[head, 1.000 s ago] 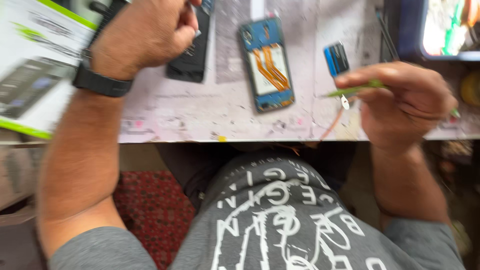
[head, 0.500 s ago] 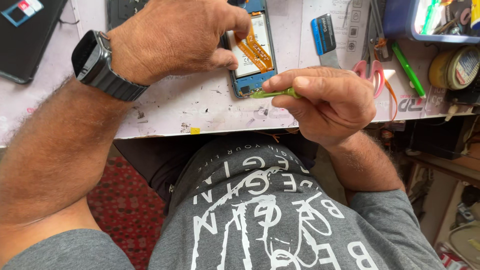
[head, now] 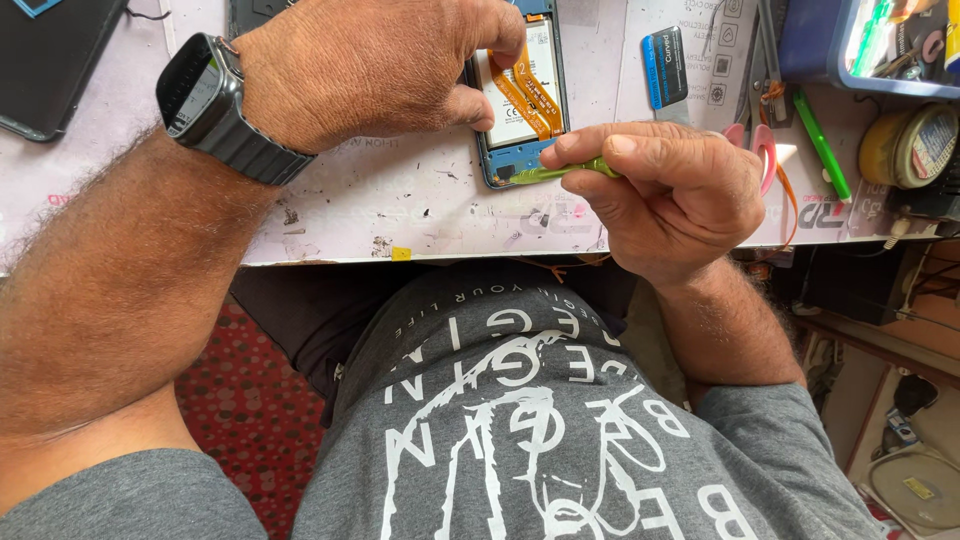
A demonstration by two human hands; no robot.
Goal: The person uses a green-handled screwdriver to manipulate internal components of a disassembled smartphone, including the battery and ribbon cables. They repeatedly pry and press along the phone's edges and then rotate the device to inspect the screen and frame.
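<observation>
I looked down on a phone repair bench: an opened blue-framed phone with orange ribbon cables (head: 522,95) lay on a stained pale work mat (head: 400,200), beside a blue parts tray (head: 815,50), tape roll (head: 908,145) and green pen-shaped tool (head: 822,145).

Bright, sharp daylight; soft shadows

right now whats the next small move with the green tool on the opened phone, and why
Probably work the green tool tip along the lower edge of the opened phone: the right hand already has it there, and the left hand pins the phone down.
</observation>
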